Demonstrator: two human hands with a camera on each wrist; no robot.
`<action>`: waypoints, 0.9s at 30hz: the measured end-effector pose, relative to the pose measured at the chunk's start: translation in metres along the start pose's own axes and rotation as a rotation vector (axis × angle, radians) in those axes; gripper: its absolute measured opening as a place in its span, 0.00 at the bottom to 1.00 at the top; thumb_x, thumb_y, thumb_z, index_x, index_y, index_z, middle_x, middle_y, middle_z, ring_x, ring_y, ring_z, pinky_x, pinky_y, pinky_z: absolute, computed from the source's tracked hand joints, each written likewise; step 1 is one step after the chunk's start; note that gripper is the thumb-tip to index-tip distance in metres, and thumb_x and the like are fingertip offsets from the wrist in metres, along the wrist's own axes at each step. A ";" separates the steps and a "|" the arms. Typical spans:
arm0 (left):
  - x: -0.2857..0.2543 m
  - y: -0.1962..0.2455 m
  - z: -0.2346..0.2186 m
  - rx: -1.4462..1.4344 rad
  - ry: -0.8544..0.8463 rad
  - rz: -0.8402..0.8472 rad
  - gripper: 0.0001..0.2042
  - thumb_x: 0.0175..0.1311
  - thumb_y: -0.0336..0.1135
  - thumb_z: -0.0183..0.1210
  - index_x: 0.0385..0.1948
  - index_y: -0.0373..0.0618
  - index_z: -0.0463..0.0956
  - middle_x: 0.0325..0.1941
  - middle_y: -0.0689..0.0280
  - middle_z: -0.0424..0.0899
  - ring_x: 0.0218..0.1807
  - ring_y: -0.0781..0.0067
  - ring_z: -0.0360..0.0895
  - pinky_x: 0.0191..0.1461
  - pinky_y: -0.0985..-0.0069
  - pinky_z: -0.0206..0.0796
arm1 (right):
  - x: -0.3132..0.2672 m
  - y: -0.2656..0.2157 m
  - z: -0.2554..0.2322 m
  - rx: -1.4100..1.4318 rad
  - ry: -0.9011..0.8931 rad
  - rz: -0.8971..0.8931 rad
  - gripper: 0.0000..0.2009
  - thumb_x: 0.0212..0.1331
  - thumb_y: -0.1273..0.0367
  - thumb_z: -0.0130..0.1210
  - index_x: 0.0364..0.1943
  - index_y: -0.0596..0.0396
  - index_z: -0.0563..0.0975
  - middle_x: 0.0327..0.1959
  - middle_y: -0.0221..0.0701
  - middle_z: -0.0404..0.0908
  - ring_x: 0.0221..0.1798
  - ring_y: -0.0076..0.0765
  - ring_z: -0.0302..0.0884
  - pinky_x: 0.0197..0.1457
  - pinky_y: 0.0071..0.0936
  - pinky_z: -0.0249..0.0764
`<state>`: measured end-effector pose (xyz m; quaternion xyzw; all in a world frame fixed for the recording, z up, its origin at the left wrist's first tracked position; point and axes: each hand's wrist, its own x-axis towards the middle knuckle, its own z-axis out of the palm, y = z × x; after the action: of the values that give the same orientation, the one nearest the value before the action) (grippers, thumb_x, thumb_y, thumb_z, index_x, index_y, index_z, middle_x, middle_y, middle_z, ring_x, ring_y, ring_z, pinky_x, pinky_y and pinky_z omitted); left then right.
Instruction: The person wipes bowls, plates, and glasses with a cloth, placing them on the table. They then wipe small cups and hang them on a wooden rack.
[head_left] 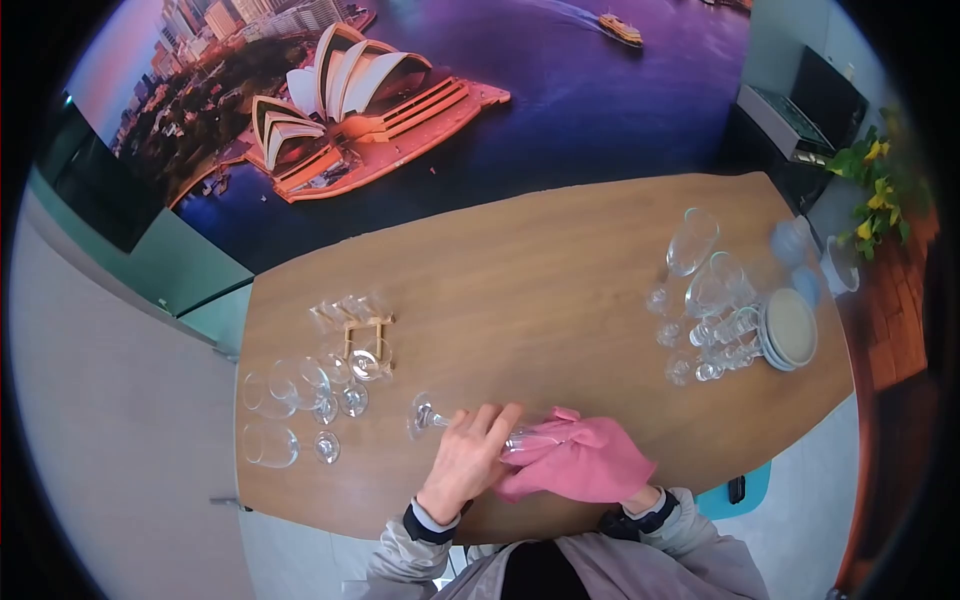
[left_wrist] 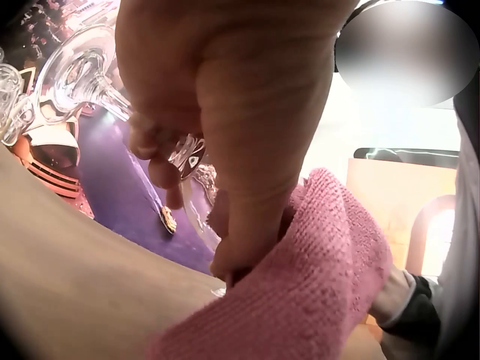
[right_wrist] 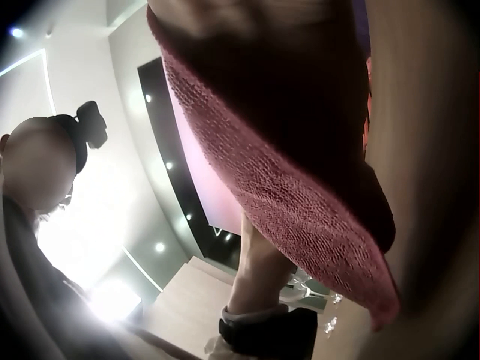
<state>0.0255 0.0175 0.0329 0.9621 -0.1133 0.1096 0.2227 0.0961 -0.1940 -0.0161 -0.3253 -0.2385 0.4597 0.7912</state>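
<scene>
My left hand (head_left: 465, 455) grips a clear stemmed glass (head_left: 424, 412), which lies tilted sideways over the table's near side. Its foot points left and its bowl runs into a pink cloth (head_left: 590, 465). In the left wrist view, the fingers curl round the glass, and the thumb is down by the cloth's edge. My right hand (right_wrist: 277, 82) holds the cloth round the bowl end. From the head view the cloth hides nearly all of that hand, with only the wrist showing. A ribbed weave shows on the cloth (left_wrist: 300, 285) up close.
Several stemmed glasses (head_left: 272, 445) lie or stand at the table's left, beside a small wooden rack (head_left: 348, 342) with glasses. On the right are more glassware (head_left: 715, 285), small glasses (head_left: 680, 368) and stacked pale plates (head_left: 790, 328). The wooden table (head_left: 520, 280) spans the middle.
</scene>
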 end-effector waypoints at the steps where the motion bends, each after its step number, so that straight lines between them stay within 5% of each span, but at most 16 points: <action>1: -0.001 -0.001 0.002 -0.001 -0.003 0.001 0.33 0.41 0.24 0.65 0.58 0.42 0.71 0.43 0.58 0.78 0.43 0.55 0.79 0.48 0.64 0.66 | -0.001 0.000 0.001 0.002 0.003 -0.001 0.22 0.75 0.60 0.39 0.63 0.59 0.74 0.66 0.32 0.78 0.72 0.27 0.68 0.84 0.37 0.45; 4: -0.003 -0.004 0.007 0.004 0.042 0.008 0.33 0.41 0.25 0.65 0.57 0.41 0.72 0.44 0.58 0.78 0.44 0.56 0.79 0.49 0.64 0.65 | -0.002 -0.004 0.004 0.109 0.008 -0.027 0.20 0.74 0.63 0.45 0.62 0.58 0.75 0.63 0.32 0.80 0.71 0.27 0.68 0.84 0.38 0.47; 6: -0.003 -0.005 0.010 0.027 0.083 0.016 0.32 0.43 0.27 0.65 0.58 0.44 0.73 0.46 0.60 0.79 0.44 0.58 0.78 0.50 0.63 0.64 | -0.004 -0.007 0.003 -0.751 0.048 -0.363 0.18 0.72 0.67 0.51 0.63 0.55 0.74 0.62 0.31 0.80 0.72 0.28 0.67 0.82 0.38 0.53; 7: -0.003 -0.006 0.011 0.027 0.084 0.016 0.32 0.43 0.27 0.65 0.58 0.44 0.73 0.46 0.60 0.79 0.44 0.58 0.78 0.50 0.63 0.64 | -0.008 -0.002 0.001 -0.751 0.047 -0.363 0.18 0.72 0.67 0.51 0.63 0.55 0.74 0.62 0.31 0.80 0.72 0.28 0.67 0.82 0.38 0.53; 9: -0.001 -0.006 0.010 0.109 0.118 0.066 0.32 0.45 0.30 0.65 0.59 0.47 0.73 0.49 0.59 0.79 0.47 0.58 0.78 0.55 0.62 0.64 | -0.014 0.009 -0.001 -0.229 0.249 0.008 0.20 0.69 0.69 0.57 0.65 0.53 0.73 0.61 0.31 0.80 0.72 0.30 0.67 0.79 0.37 0.58; 13: 0.009 0.001 -0.003 0.094 0.148 0.081 0.29 0.48 0.29 0.64 0.59 0.48 0.74 0.54 0.58 0.78 0.52 0.56 0.78 0.65 0.58 0.62 | -0.019 0.008 0.005 0.039 0.372 -0.006 0.23 0.70 0.67 0.58 0.67 0.52 0.71 0.62 0.31 0.79 0.72 0.31 0.66 0.77 0.35 0.62; 16: 0.003 -0.005 -0.002 0.020 0.277 0.064 0.26 0.51 0.27 0.61 0.58 0.46 0.75 0.53 0.55 0.79 0.54 0.52 0.79 0.69 0.61 0.63 | -0.013 0.013 -0.003 -0.372 0.417 -0.231 0.23 0.68 0.69 0.59 0.66 0.50 0.72 0.67 0.28 0.76 0.66 0.27 0.75 0.78 0.35 0.59; 18: -0.020 -0.016 0.015 -0.464 0.453 -0.372 0.20 0.59 0.20 0.58 0.56 0.37 0.75 0.59 0.55 0.77 0.61 0.64 0.77 0.69 0.61 0.67 | 0.003 -0.026 0.026 -1.449 0.317 -0.310 0.15 0.62 0.68 0.64 0.53 0.44 0.82 0.55 0.23 0.85 0.51 0.25 0.84 0.61 0.28 0.76; 19: -0.023 -0.015 0.016 -0.925 0.371 -0.631 0.15 0.73 0.30 0.56 0.57 0.35 0.75 0.61 0.57 0.78 0.63 0.69 0.75 0.66 0.67 0.69 | 0.008 -0.034 0.039 -1.446 0.313 -0.304 0.15 0.62 0.68 0.64 0.53 0.44 0.82 0.55 0.23 0.85 0.51 0.25 0.84 0.61 0.28 0.76; 20: -0.020 -0.012 0.013 -0.925 0.377 -0.638 0.15 0.73 0.30 0.56 0.57 0.35 0.75 0.61 0.57 0.78 0.63 0.69 0.75 0.66 0.67 0.69 | 0.013 -0.041 0.051 -1.590 0.411 -0.382 0.13 0.59 0.67 0.66 0.49 0.42 0.84 0.48 0.21 0.86 0.43 0.27 0.85 0.49 0.26 0.77; 21: -0.012 -0.007 0.006 -1.176 0.195 -0.760 0.16 0.75 0.35 0.55 0.57 0.35 0.74 0.60 0.58 0.79 0.63 0.69 0.75 0.66 0.68 0.69 | 0.017 -0.043 0.057 -1.731 0.509 -0.465 0.12 0.55 0.66 0.68 0.44 0.40 0.86 0.41 0.20 0.87 0.34 0.29 0.85 0.38 0.24 0.79; 22: -0.005 0.000 0.000 -1.422 -0.002 -0.870 0.18 0.78 0.41 0.54 0.57 0.35 0.74 0.60 0.59 0.80 0.63 0.69 0.76 0.66 0.68 0.68 | 0.019 -0.040 0.057 -1.732 0.500 -0.468 0.12 0.55 0.66 0.68 0.44 0.40 0.86 0.41 0.20 0.87 0.34 0.29 0.85 0.38 0.24 0.79; 24: 0.003 0.011 0.002 -1.286 0.005 -0.771 0.22 0.77 0.48 0.54 0.58 0.35 0.73 0.58 0.60 0.81 0.62 0.69 0.76 0.65 0.69 0.69 | 0.022 -0.030 0.052 -1.773 0.300 -0.649 0.15 0.50 0.64 0.70 0.44 0.40 0.85 0.37 0.24 0.85 0.28 0.35 0.82 0.27 0.27 0.76; 27: 0.007 0.006 0.013 -1.358 -0.015 -0.785 0.23 0.75 0.45 0.58 0.60 0.35 0.71 0.60 0.57 0.80 0.64 0.67 0.76 0.68 0.68 0.68 | 0.021 -0.032 0.053 -1.807 0.304 -0.575 0.15 0.50 0.63 0.70 0.45 0.41 0.85 0.37 0.24 0.84 0.27 0.36 0.81 0.30 0.28 0.78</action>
<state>0.0324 0.0054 0.0253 0.5858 0.1913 -0.0768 0.7838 0.0878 -0.1715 0.0446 -0.7975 -0.4684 -0.1563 0.3466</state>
